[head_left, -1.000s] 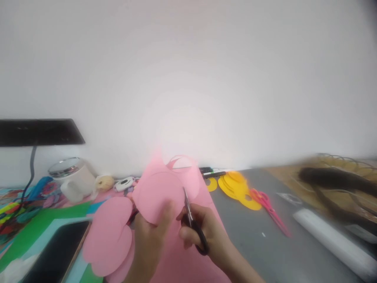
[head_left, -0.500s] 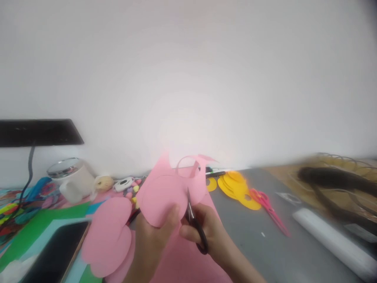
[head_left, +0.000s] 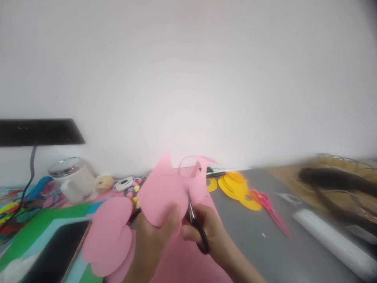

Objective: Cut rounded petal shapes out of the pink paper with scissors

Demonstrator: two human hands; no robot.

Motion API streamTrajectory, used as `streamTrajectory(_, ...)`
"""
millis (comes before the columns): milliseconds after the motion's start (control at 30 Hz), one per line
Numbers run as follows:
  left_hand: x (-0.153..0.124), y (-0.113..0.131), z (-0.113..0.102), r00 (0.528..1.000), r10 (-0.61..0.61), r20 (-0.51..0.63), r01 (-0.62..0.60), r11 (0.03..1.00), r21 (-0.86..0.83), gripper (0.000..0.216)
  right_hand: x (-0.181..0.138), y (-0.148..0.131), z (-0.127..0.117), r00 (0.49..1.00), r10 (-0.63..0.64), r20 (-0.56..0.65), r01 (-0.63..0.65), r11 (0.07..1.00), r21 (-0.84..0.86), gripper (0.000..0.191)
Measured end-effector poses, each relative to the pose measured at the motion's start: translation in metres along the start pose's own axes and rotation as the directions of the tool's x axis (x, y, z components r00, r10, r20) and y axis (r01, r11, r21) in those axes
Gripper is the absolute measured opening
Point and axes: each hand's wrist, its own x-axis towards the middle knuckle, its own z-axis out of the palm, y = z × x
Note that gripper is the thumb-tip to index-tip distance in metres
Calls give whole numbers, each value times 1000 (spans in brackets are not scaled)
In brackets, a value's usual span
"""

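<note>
My left hand (head_left: pixel 157 234) grips a sheet of pink paper (head_left: pixel 165 192) by its lower edge, thumb on top. A round outline shows on the sheet, and a thin cut strip curls up at its right side. In my right hand (head_left: pixel 207 228) is a pair of black-handled scissors (head_left: pixel 194 222), its blades pointing up at the paper beside the round part. To the left of my left hand lies a pile of pink paper cutouts (head_left: pixel 107 236) with rounded edges. Beneath both hands is more pink paper (head_left: pixel 188 259).
Yellow paper cutouts (head_left: pixel 234 184) and pink scissors (head_left: pixel 269 208) lie on the grey surface at right, near a white roll (head_left: pixel 332 241). On the left are a phone (head_left: pixel 55 251), green paper (head_left: pixel 32 228) and a white mug (head_left: pixel 75 182). A wall stands behind.
Hardly anything differs. The whole view has shifted very slightly; both hands, the scissors and the pink paper keep nearly the same pose.
</note>
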Motion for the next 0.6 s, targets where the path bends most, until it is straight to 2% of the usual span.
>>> streamTrajectory(200, 0, 2, -2, 999, 10, 38, -9, 1000, -22, 27, -1, 2, 0, 1000, -10, -2, 10, 1000, -5, 39)
streamTrajectory(467, 2, 1, -2, 998, 13, 58, -10, 999, -49, 28, -2, -1, 1, 1000, 14, -17, -14, 1000, 15, 17)
streamTrajectory(600, 2, 2, -3, 998, 20, 63, -17, 999, -45, 27, -1, -2, 2, 1000, 18, -20, -18, 1000, 13, 15)
